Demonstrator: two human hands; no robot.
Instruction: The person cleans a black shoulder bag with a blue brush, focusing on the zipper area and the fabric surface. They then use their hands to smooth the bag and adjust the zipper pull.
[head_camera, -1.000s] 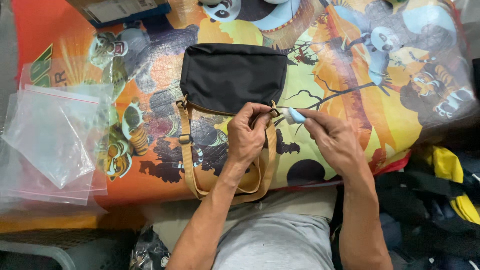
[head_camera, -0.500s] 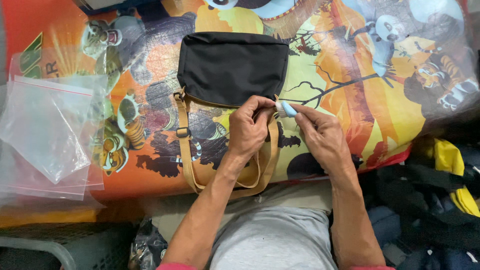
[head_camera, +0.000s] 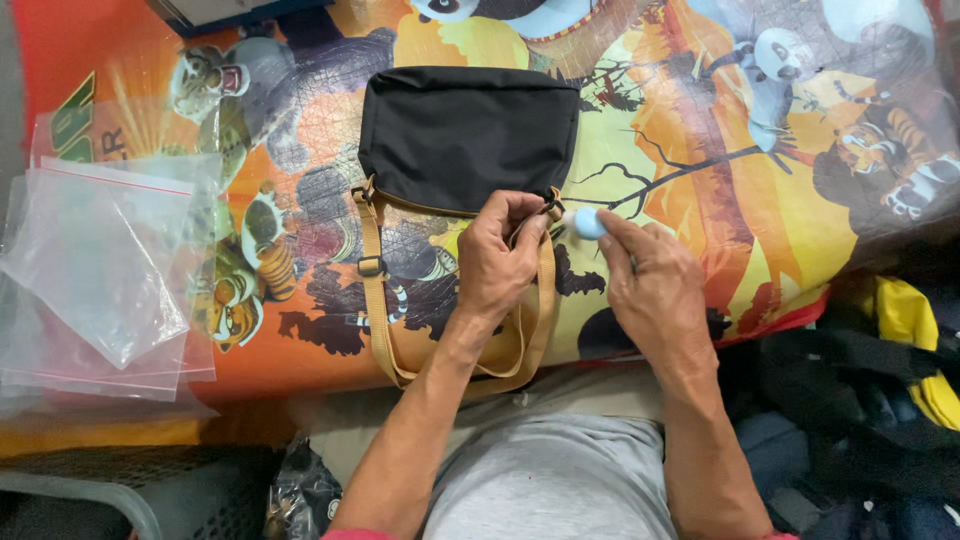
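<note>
A small black bag (head_camera: 468, 132) with a tan strap (head_camera: 375, 270) lies flat on a bright cartoon-printed table cover (head_camera: 700, 150). My left hand (head_camera: 498, 262) pinches the strap's metal fitting at the bag's lower right corner. My right hand (head_camera: 650, 282) holds a small pale blue round object (head_camera: 587, 222) in its fingertips, right beside that corner. The two hands almost touch. The strap loops down toward my lap under my left wrist.
Clear zip-top plastic bags (head_camera: 105, 270) lie stacked at the left edge of the cover. A dark heap with yellow fabric (head_camera: 905, 330) sits at the lower right. A grey crate rim (head_camera: 90, 495) shows at the bottom left.
Both hands stay at the bag's lower right corner with the blue object. The view has drifted slightly; nothing was let go or picked up.
</note>
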